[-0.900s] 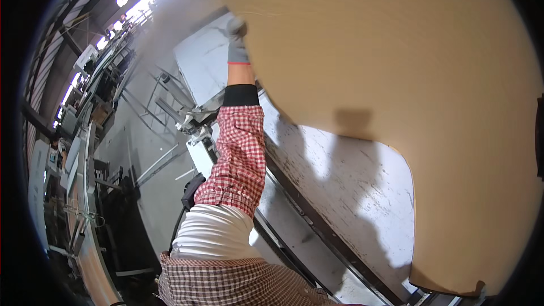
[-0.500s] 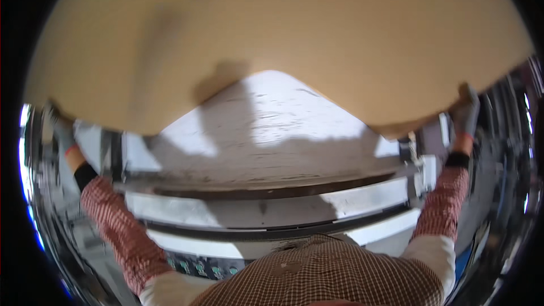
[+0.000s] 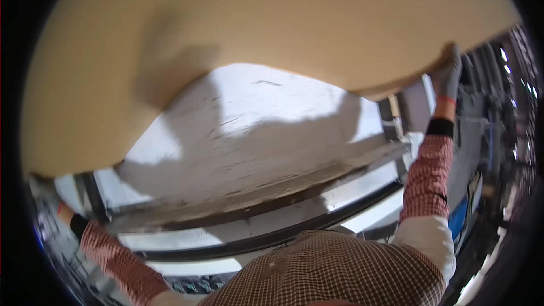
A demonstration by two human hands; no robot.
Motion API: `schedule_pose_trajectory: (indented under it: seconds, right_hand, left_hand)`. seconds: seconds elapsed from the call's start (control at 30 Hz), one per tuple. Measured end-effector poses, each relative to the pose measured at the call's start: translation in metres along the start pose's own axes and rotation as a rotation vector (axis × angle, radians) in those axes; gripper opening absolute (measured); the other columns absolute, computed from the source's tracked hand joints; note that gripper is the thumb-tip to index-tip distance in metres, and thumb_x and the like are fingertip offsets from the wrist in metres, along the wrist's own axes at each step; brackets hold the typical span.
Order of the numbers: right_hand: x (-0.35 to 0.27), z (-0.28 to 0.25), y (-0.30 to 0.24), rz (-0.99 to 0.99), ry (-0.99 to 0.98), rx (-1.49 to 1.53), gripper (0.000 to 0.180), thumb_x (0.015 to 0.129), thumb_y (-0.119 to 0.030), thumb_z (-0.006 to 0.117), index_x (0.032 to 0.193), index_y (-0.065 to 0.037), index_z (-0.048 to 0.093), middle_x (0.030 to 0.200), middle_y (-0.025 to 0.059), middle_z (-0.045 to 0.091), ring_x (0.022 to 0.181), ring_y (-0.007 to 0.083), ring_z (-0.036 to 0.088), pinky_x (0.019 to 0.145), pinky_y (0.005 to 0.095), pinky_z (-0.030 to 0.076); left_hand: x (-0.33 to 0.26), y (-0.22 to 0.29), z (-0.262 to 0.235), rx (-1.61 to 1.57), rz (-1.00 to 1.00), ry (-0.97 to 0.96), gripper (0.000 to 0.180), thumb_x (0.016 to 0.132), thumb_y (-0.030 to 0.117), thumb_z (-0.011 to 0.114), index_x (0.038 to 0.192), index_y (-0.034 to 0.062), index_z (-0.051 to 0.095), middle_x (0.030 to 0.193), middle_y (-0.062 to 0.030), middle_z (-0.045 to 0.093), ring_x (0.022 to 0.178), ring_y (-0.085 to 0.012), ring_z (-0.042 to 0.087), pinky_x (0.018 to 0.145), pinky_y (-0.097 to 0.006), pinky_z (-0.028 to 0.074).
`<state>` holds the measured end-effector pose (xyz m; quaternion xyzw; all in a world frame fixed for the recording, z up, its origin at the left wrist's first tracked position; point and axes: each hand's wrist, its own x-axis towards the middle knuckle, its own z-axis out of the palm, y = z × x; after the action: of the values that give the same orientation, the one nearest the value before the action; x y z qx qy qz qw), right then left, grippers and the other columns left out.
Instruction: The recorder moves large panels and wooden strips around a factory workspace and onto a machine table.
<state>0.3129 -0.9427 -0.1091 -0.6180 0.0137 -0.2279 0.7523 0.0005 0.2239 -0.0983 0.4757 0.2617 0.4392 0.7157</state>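
Observation:
A large tan cardboard sheet [image 3: 317, 17] fills the upper part of the view, its near edge curving up in the middle. My left hand [image 3: 46, 191], in a grey glove, grips the sheet's lower left corner; its fingers are partly hidden under the sheet and near the dark rim. At the right edge my right hand [image 3: 449, 73], gloved in grey too, is closed on the sheet with its fingertips on the upper face. Both arms are spread wide. Below the sheet lies a white, scuffed work surface [image 3: 272, 107], on which shadows fall.
A worn wooden front edge [image 3: 249, 201] runs along the work surface. Nearer to me is a white machine ledge with a dark rail [image 3: 226, 247], and a panel with green buttons [image 3: 198, 284] at the lower left. A blue object [image 3: 458, 215] stands beside my right arm.
The sheet appears tilted in view, its left side lower and its right side higher. My left hand has gone down and my right hand up, both still on the sheet. The work surface slants likewise.

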Motion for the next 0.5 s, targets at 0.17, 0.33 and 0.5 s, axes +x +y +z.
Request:
schedule_pose_trajectory:
  seconds: [0.17, 0.33, 0.5]
  right_hand:
    - [-0.039, -0.055, 0.044, -0.028, 0.043, -0.137, 0.046, 0.097, -0.04, 0.043, 0.128, -0.007, 0.047, 0.122, 0.0056, 0.053, 0.112, 0.0187, 0.049, 0.098, 0.0356, 0.039]
    - [-0.089, -0.003, 0.105, 0.158, 0.114, -0.103, 0.064, 0.095, -0.053, 0.038, 0.141, -0.009, 0.032, 0.141, 0.005, 0.038, 0.128, 0.0214, 0.036, 0.108, 0.0356, 0.028]
    - [-0.087, 0.013, 0.123, 0.042, 0.062, -0.236, 0.063, 0.098, -0.046, 0.036, 0.142, -0.003, 0.028, 0.144, 0.0085, 0.032, 0.132, 0.021, 0.03, 0.111, 0.0333, 0.022]
  left_hand:
    - [-0.108, -0.159, 0.053, -0.195, -0.105, -0.08, 0.05, 0.09, 0.041, 0.053, 0.128, 0.0081, 0.051, 0.132, -0.0056, 0.051, 0.123, -0.0217, 0.045, 0.105, -0.043, 0.032]
    - [-0.127, -0.138, 0.023, -0.173, 0.039, -0.301, 0.055, 0.091, 0.046, 0.05, 0.133, 0.011, 0.045, 0.138, -0.0052, 0.044, 0.122, -0.0206, 0.044, 0.103, -0.039, 0.036]
    - [-0.112, -0.144, 0.031, 0.155, 0.303, -0.23, 0.058, 0.096, 0.049, 0.038, 0.141, 0.0136, 0.03, 0.141, -0.0041, 0.036, 0.128, -0.0197, 0.036, 0.104, -0.038, 0.033]
